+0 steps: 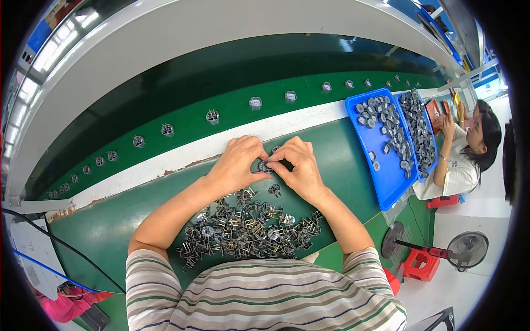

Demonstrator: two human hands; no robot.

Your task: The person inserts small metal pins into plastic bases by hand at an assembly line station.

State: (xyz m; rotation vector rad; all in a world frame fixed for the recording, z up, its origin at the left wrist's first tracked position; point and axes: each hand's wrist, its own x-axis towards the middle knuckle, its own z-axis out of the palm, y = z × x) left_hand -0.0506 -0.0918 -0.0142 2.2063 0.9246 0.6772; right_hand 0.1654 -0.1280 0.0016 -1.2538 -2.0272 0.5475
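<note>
Close to the white rail, my left hand and my right hand meet with their fingertips pinched on a small dark plug part. The fingers cover much of it. A second small dark piece shows just behind my right fingers. Below my hands, one loose plug part lies apart on the green table. Nearer to me, between my forearms, spreads a pile of dark plug parts with metal pins.
Past the white rail, a green belt carries a spaced row of small units. To the right are a blue tray of grey round caps and another blue tray with dark parts. A person works beyond; a fan stands nearby.
</note>
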